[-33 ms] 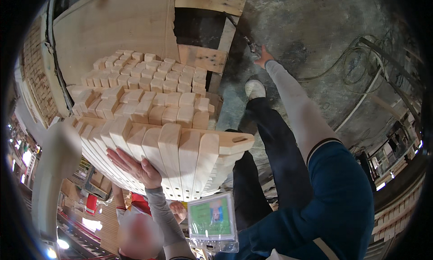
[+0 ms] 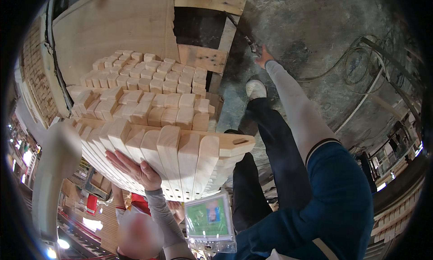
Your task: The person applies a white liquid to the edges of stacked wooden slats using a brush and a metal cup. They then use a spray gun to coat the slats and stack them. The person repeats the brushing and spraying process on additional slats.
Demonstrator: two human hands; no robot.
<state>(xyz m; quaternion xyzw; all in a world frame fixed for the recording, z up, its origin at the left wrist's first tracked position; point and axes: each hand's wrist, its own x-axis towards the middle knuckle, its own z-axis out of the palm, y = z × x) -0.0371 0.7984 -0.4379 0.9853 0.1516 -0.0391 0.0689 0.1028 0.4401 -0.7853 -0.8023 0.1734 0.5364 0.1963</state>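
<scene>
My left hand point(image 2: 134, 169) lies flat, fingers spread, against the near side of a row of pale wooden boards point(image 2: 180, 156) standing on edge. The end board has a handle slot point(image 2: 239, 142). Behind them rise stacked tiers of small pale wooden blocks point(image 2: 144, 91). My right hand point(image 2: 263, 57) reaches far out over the concrete floor, its fingers closed round a thin dark bar point(image 2: 243, 34) that slants up to a wooden pallet point(image 2: 203, 58).
A large pale wooden sheet point(image 2: 112, 25) leans behind the blocks. Hoses point(image 2: 361, 61) coil on the grey floor at right. My dark-trousered legs and a white shoe point(image 2: 255, 88) are below. A plastic badge holder point(image 2: 209, 224) hangs at my chest. A person in red point(image 2: 135, 203) is at bottom left.
</scene>
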